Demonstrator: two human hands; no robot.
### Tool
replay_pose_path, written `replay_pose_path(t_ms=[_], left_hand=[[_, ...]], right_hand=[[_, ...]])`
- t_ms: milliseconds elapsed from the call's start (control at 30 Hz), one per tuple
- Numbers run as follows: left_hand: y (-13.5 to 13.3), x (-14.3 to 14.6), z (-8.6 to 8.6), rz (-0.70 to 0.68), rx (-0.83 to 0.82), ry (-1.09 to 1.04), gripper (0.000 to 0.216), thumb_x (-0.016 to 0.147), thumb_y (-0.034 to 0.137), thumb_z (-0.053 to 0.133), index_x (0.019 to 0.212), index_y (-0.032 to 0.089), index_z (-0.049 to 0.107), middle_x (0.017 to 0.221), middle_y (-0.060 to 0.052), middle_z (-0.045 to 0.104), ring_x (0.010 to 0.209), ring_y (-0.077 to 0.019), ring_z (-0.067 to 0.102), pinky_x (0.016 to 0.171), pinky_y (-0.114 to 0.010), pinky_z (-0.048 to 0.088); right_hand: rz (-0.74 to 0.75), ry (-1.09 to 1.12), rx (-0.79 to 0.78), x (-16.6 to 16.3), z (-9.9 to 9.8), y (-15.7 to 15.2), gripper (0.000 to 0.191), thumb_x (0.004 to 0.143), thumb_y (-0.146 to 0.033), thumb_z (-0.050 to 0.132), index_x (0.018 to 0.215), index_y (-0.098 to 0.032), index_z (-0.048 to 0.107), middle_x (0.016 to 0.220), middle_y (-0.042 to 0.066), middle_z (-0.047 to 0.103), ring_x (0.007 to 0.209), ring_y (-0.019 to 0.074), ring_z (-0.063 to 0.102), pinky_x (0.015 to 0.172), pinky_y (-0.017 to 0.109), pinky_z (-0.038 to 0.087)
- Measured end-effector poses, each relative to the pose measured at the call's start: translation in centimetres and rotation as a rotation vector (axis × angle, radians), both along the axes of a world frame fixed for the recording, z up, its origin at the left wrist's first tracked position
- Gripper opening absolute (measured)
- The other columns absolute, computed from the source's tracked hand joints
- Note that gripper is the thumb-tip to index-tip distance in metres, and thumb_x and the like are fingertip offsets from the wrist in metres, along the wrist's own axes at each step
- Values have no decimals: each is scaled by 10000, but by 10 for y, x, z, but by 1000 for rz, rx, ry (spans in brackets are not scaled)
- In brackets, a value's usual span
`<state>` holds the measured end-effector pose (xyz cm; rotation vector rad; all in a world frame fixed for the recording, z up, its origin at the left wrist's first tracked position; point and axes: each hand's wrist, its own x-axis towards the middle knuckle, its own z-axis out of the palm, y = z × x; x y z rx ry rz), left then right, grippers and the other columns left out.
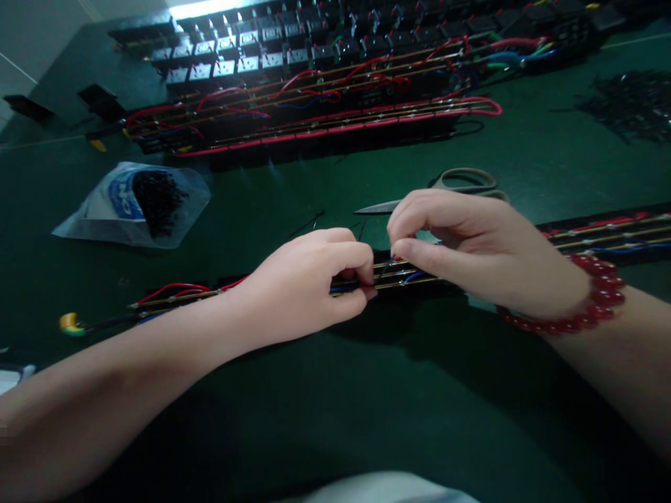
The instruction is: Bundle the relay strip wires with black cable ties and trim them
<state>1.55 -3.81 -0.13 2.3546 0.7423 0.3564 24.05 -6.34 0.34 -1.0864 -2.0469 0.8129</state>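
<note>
A long black strip [602, 237] with brass rails and red, blue and black wires lies across the green table [335, 391] in front of me. My left hand [309, 283] is closed around the strip's middle, thumb and fingers pinching the wires. My right hand [466, 244], with a red bead bracelet [587, 307] on the wrist, pinches a thin black cable tie [385, 269] right beside the left fingertips, just above the rails. The tie is very small and partly hidden by my fingers.
Scissors [451, 185] lie just behind my right hand. A plastic bag of black cable ties [136, 202] sits at the left. Several finished wired socket strips [314, 91] are stacked at the back. A loose heap of black ties [629, 105] lies at the far right.
</note>
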Motion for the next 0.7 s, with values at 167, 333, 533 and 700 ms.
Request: replay_pose_path(t_ms=[167,333,533,700], left_hand=[[-12,-2,3,-71,290,75,100,921,165,600,910,212,688,903,4,662,841,-168,592,736,-338,394],[-34,-5,7,-28,552,84,154,1004,169,536,937,212,668,910,5,719,787,-175,622,709,-370,398],[-67,-11,-5,78,794,56,107,970,146,612,927,209,687,990,-1,805,711,-137,670,652,-329,443],[-83,-10,-11,133,910,101,162,956,141,622,825,213,684,1008,0,820,634,-110,644,566,-315,420]], right_hand=[[75,43,-47,1,1,0,224,980,-297,539,802,-242,663,790,15,647,720,176,599,666,324,473],[82,5,-15,0,0,-2,163,966,-289,546,856,-230,651,808,18,664,715,174,603,660,316,478],[13,-134,52,-5,-2,-5,165,964,-254,508,845,-254,622,805,20,676,705,183,611,625,336,454],[-13,-192,97,-6,-4,-11,182,988,-276,503,857,-264,628,840,42,708,741,217,631,656,382,455]])
